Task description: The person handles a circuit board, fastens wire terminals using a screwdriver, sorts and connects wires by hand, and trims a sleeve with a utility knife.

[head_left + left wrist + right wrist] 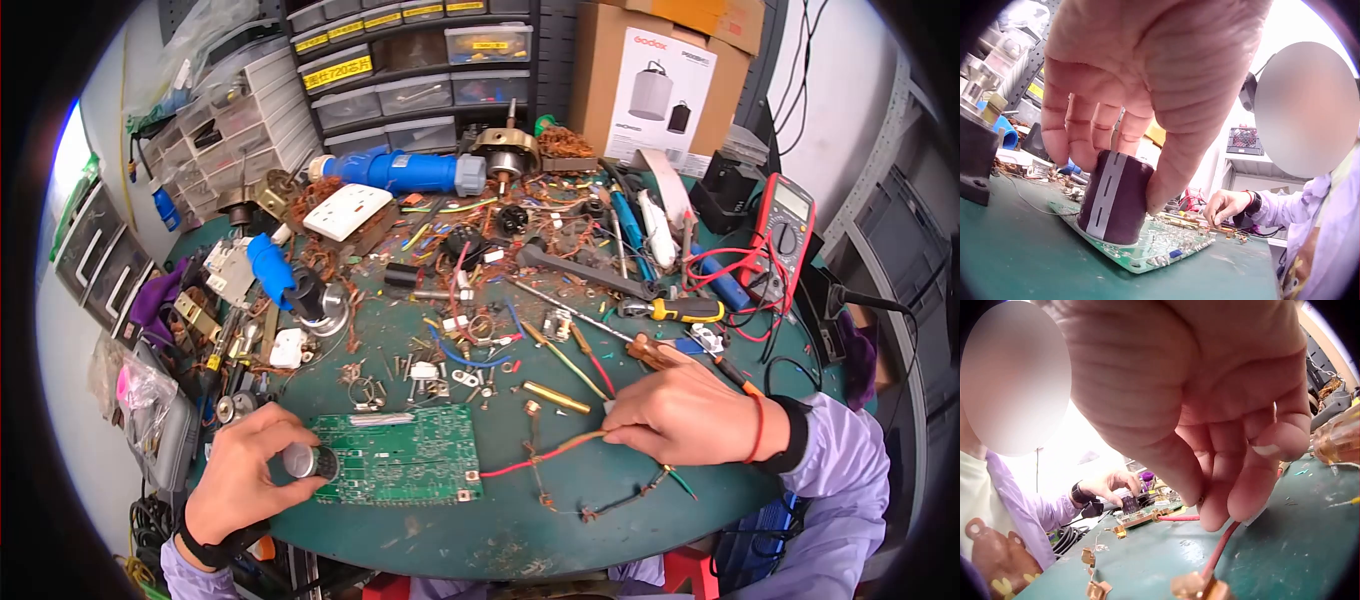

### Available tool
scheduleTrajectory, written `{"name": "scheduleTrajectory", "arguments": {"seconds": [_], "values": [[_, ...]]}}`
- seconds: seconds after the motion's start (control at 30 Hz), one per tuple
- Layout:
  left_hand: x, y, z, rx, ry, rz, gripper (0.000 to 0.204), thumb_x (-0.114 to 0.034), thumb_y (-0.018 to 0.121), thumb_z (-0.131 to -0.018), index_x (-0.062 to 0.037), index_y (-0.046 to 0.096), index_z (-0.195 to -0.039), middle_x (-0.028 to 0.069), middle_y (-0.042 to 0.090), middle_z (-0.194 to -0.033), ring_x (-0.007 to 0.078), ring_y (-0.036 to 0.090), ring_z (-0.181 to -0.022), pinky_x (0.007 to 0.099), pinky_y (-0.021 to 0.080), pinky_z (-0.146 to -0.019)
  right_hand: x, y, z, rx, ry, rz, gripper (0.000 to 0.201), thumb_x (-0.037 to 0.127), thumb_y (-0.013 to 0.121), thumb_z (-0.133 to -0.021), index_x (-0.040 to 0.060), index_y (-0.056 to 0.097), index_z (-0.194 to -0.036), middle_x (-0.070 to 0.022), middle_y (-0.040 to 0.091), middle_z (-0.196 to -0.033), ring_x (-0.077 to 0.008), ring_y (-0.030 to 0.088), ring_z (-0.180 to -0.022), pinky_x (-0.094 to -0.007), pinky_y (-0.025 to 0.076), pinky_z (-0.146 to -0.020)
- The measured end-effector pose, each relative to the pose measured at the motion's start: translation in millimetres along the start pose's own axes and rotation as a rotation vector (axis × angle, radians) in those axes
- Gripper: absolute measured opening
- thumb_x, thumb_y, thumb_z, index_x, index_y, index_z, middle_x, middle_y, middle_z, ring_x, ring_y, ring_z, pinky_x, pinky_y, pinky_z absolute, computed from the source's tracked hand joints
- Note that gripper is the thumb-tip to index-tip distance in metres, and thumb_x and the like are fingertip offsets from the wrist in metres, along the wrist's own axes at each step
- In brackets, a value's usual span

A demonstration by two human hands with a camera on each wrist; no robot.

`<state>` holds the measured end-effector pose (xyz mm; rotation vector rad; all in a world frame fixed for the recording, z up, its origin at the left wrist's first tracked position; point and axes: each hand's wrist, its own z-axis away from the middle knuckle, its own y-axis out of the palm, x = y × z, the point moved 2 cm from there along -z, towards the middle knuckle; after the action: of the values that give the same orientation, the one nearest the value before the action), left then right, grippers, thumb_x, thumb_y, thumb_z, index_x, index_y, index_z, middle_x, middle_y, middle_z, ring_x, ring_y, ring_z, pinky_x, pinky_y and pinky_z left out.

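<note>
My left hand [245, 465] grips a dark cylindrical capacitor [1115, 197] with a pale stripe, thumb on one side and fingers on the other. The capacitor stands upright at the left end of a green circuit board [420, 450], which lies on the table. From the board's right edge a red wire [510, 468] runs to my right hand [675, 410], whose thumb and fingertips pinch it. Below that hand, in the right wrist view, another red lead [1222, 550] ends in copper terminals [1200, 587]. A brass tube [556, 397] lies just left of the right hand.
Screws and wire scraps litter the green table [420, 545]. Behind are a blue plug connector [400, 172], a white socket [347, 211] and a hammer-like tool [585, 270]. At the right lie a yellow-handled tool [687, 310] and a red multimeter [785, 235]. Drawers [415, 95] and a cardboard box [595, 60] stand behind.
</note>
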<state>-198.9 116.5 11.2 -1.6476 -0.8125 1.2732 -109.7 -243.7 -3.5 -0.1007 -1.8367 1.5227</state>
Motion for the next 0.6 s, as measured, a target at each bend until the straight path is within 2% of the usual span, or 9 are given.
{"name": "scheduleTrajectory", "arguments": {"seconds": [0.17, 0.23, 0.3, 0.33, 0.37, 0.47, 0.5, 0.57, 0.6], "values": [[7.1, -1.8, -4.9, -0.092, -0.003, -0.051, 0.035, -0.005, 0.08, -0.055, -0.0041, 0.066, -0.088, 0.0105, 0.061, -0.085, 0.0285, 0.06, -0.074, 0.0342, 0.048, -0.064, -7.9, 6.9, -11.1, -0.063, -0.026, 0.035, 0.01, 0.012, 0.06, -0.082, 0.0028, 0.064, -0.08, -0.0144, 0.064, -0.074, -0.0347, 0.061, -0.07, -0.0436, 0.046, -0.061], [7.2, 0.3, -4.6, -0.049, -0.039, -0.003, 0.041, -0.004, 0.079, -0.053, -0.0039, 0.064, -0.091, 0.0121, 0.06, -0.09, 0.031, 0.059, -0.082, 0.0358, 0.047, -0.072, -6.8, 7.7, -10.1, -0.05, -0.034, 0.018, 0.009, 0.01, 0.06, -0.082, 0.0022, 0.062, -0.078, -0.0153, 0.062, -0.072, -0.036, 0.061, -0.067, -0.0446, 0.046, -0.058], [-2.9, 0.5, -4.3, -0.179, 0.058, -0.212, 0.049, -0.005, 0.08, -0.049, -0.0037, 0.062, -0.095, 0.0132, 0.058, -0.096, 0.0328, 0.055, -0.092, 0.0381, 0.043, -0.082, -5.2, 4.7, -0.6, -0.079, 0.018, 0.002, 0.011, 0.011, 0.061, -0.081, 0.0018, 0.06, -0.075, -0.0156, 0.06, -0.068, -0.0371, 0.06, -0.066, -0.0456, 0.045, -0.055], [-11.8, 1.2, -3.1, -0.188, 0.016, -0.168, 0.054, -0.006, 0.079, -0.047, -0.0038, 0.06, -0.098, 0.0136, 0.057, -0.1, 0.0341, 0.051, -0.096, 0.0405, 0.038, -0.087, -2.0, 3.3, 0.0, -0.105, -0.02, 0.0, 0.012, 0.011, 0.062, -0.08, 0.0017, 0.059, -0.073, -0.0158, 0.059, -0.067, -0.0374, 0.059, -0.065, -0.046, 0.044, -0.054], [-23.0, 1.6, -4.6, -0.222, 0.072, -0.153, 0.054, -0.011, 0.08, -0.048, -0.0032, 0.061, -0.098, 0.0131, 0.057, -0.097, 0.0334, 0.051, -0.094, 0.0412, 0.04, -0.084, 0.5, 2.2, 1.1, -0.13, -0.057, -0.003, 0.014, 0.011, 0.063, -0.08, 0.0016, 0.058, -0.072, -0.0159, 0.058, -0.065, -0.0377, 0.059, -0.065, -0.0463, 0.043, -0.053], [-68.7, 5.4, -11.8, -0.113, 0.163, 0.001, 0.047, -0.038, 0.077, -0.064, -0.0031, 0.063, -0.092, 0.0117, 0.059, -0.09, 0.0307, 0.053, -0.088, 0.0415, 0.039, -0.085, 4.9, -2.0, 7.1, -0.199, -0.091, 0.011, 0.017, 0.012, 0.065, -0.079, 0.0007, 0.056, -0.069, -0.0161, 0.057, -0.064, -0.0381, 0.058, -0.064, -0.0466, 0.041, -0.052], [-81.9, 8.0, -19.4, -0.09, 0.349, -0.084, 0.044, -0.038, 0.078, -0.064, -0.0048, 0.065, -0.09, 0.0094, 0.061, -0.085, 0.0305, 0.054, -0.083, 0.0427, 0.04, -0.083, 8.0, -3.5, 8.2, -0.228, -0.121, 0.027, 0.017, 0.011, 0.065, -0.078, 0.0004, 0.056, -0.069, -0.0162, 0.057, -0.064, -0.0381, 0.058, -0.064, -0.0467, 0.041, -0.051], [-111.5, 12.3, -32.7, -0.012, 0.485, -0.099, 0.042, -0.036, 0.079, -0.064, -0.0053, 0.066, -0.09, 0.0093, 0.062, -0.084, 0.0299, 0.056, -0.082, 0.0439, 0.041, -0.082, 10.1, -5.3, 12.2, -0.265, -0.16, 0.052, 0.018, 0.013, 0.065, -0.078, 0.0006, 0.057, -0.069, -0.0157, 0.059, -0.065, -0.0371, 0.06, -0.064, -0.0463, 0.043, -0.051], [-123.2, 12.2, -42.1, 0.028, 0.519, -0.078, 0.043, -0.03, 0.079, -0.064, -0.0044, 0.065, -0.095, 0.0109, 0.061, -0.093, 0.0295, 0.056, -0.086, 0.0419, 0.042, -0.082, 13.6, -10.8, 13.9, -0.253, -0.14, 0.088, 0.017, 0.014, 0.065, -0.078, 0.0012, 0.058, -0.069, -0.0154, 0.06, -0.066, -0.0363, 0.061, -0.065, -0.0462, 0.044, -0.052]]}}
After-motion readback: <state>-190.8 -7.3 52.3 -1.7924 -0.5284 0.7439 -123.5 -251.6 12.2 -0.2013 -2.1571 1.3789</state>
